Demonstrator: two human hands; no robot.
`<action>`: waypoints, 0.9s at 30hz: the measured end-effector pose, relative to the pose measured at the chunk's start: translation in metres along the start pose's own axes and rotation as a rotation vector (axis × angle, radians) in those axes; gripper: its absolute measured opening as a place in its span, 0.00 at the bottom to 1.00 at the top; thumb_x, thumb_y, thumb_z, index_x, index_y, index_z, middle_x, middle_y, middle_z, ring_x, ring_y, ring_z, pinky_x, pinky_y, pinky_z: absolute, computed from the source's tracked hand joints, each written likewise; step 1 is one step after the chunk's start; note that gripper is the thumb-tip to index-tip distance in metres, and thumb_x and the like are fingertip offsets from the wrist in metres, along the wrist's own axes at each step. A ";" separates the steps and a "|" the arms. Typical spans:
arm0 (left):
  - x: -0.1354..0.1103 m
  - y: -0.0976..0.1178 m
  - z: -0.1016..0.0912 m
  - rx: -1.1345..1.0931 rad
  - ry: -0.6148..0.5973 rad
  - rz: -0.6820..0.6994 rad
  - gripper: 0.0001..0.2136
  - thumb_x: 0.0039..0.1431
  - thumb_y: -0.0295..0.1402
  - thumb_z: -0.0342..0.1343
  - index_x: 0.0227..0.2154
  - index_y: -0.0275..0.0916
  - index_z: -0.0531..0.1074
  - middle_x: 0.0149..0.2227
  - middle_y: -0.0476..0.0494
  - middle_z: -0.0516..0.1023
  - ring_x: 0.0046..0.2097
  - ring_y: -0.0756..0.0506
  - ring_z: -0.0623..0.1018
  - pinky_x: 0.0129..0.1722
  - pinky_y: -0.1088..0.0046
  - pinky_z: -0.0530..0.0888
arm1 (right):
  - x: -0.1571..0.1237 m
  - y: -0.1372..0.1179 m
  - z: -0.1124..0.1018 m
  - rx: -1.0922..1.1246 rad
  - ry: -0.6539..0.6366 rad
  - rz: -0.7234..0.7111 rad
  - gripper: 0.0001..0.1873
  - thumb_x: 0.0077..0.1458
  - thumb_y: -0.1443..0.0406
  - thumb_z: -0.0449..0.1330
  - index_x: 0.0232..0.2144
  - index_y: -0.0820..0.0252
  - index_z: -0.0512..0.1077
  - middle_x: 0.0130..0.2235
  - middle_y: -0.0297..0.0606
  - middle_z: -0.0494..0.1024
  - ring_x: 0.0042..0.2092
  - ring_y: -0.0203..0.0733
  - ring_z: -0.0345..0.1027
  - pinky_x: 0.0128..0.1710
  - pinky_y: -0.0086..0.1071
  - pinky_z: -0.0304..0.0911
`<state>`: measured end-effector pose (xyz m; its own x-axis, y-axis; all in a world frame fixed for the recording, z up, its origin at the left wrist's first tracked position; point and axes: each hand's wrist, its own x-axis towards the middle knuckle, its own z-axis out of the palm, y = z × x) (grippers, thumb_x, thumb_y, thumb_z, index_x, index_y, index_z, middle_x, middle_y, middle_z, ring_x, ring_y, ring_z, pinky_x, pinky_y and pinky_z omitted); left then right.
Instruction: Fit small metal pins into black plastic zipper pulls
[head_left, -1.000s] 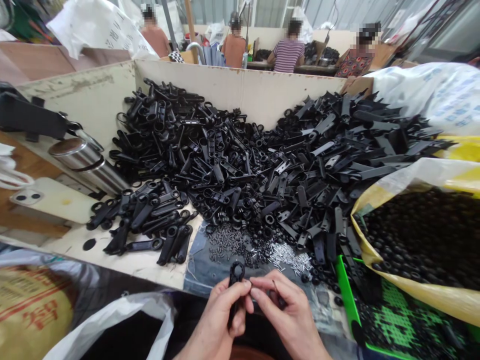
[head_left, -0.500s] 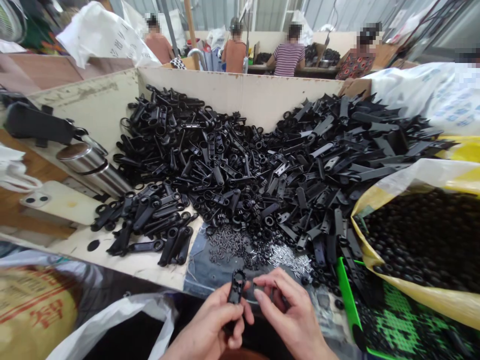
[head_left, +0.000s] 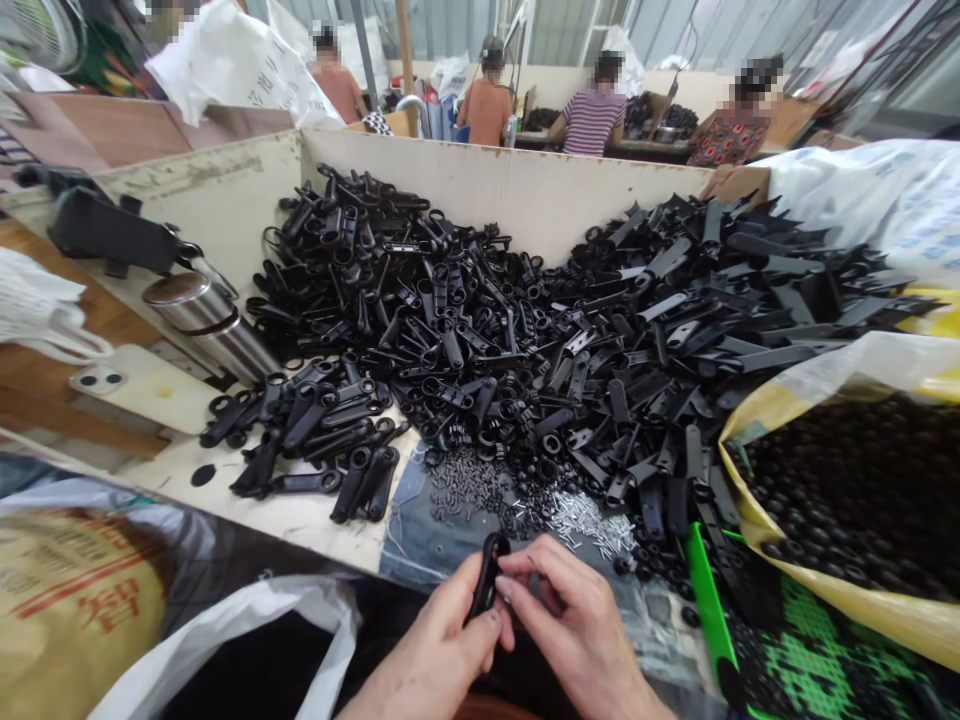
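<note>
My left hand [head_left: 442, 655] grips a black plastic lever piece [head_left: 487, 575] upright near the table's front edge, fingers wrapped round its lower part. My right hand [head_left: 577, 625] is beside it, thumb and forefinger pinched against the piece's side; what they pinch is too small to make out. Just beyond the hands lie small black springs [head_left: 461, 485] and silvery pins [head_left: 585, 520] on a dark cloth. A big heap of black lever parts [head_left: 525, 320] fills the walled table behind.
A row of finished-looking black levers [head_left: 315, 430] lies left of the cloth. A steel flask [head_left: 206, 320] and a phone [head_left: 142, 385] lie at the left. At the right, a yellow bag of black round parts [head_left: 862, 490] above a green crate [head_left: 705, 610]. Several people sit at a far table.
The black piece has turned edge-on in my left hand, and my right fingers have closed in against it. The view has shifted slightly to the left.
</note>
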<state>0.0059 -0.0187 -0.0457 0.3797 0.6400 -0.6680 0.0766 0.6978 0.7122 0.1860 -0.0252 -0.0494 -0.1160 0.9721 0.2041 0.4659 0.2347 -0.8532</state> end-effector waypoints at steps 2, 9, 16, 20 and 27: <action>-0.001 0.003 0.001 0.040 0.001 0.016 0.33 0.57 0.40 0.61 0.65 0.38 0.65 0.38 0.45 0.75 0.34 0.48 0.69 0.36 0.70 0.66 | -0.001 -0.003 0.002 -0.008 0.009 -0.009 0.11 0.70 0.62 0.57 0.36 0.56 0.77 0.31 0.35 0.75 0.29 0.38 0.70 0.27 0.28 0.63; -0.005 0.006 -0.001 0.140 0.047 0.019 0.18 0.59 0.37 0.58 0.51 0.40 0.76 0.35 0.47 0.76 0.34 0.47 0.70 0.37 0.70 0.68 | -0.010 -0.009 0.013 -0.019 0.026 0.040 0.15 0.72 0.63 0.55 0.33 0.56 0.76 0.30 0.34 0.74 0.29 0.37 0.70 0.29 0.27 0.63; -0.005 -0.004 -0.008 0.128 0.002 0.049 0.15 0.63 0.46 0.55 0.39 0.39 0.76 0.29 0.50 0.72 0.30 0.49 0.68 0.32 0.73 0.65 | -0.020 -0.010 0.017 -0.084 0.035 -0.067 0.12 0.70 0.68 0.54 0.37 0.58 0.76 0.31 0.36 0.75 0.29 0.37 0.73 0.28 0.26 0.65; 0.002 -0.012 -0.013 0.145 -0.014 0.146 0.18 0.60 0.51 0.59 0.35 0.40 0.75 0.24 0.53 0.70 0.28 0.49 0.66 0.30 0.75 0.63 | -0.024 -0.011 0.012 -0.158 -0.009 -0.131 0.12 0.67 0.70 0.54 0.42 0.59 0.78 0.28 0.36 0.75 0.26 0.37 0.73 0.24 0.25 0.64; 0.002 -0.011 -0.012 0.274 0.156 0.240 0.15 0.55 0.50 0.64 0.34 0.43 0.78 0.21 0.51 0.71 0.29 0.44 0.68 0.31 0.73 0.65 | -0.029 -0.011 0.010 -0.319 -0.153 -0.122 0.20 0.60 0.73 0.53 0.50 0.62 0.78 0.33 0.41 0.82 0.31 0.45 0.79 0.30 0.31 0.70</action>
<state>-0.0050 -0.0210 -0.0571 0.2737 0.8303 -0.4854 0.2539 0.4244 0.8691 0.1758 -0.0556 -0.0510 -0.3061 0.9306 0.2009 0.6876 0.3620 -0.6294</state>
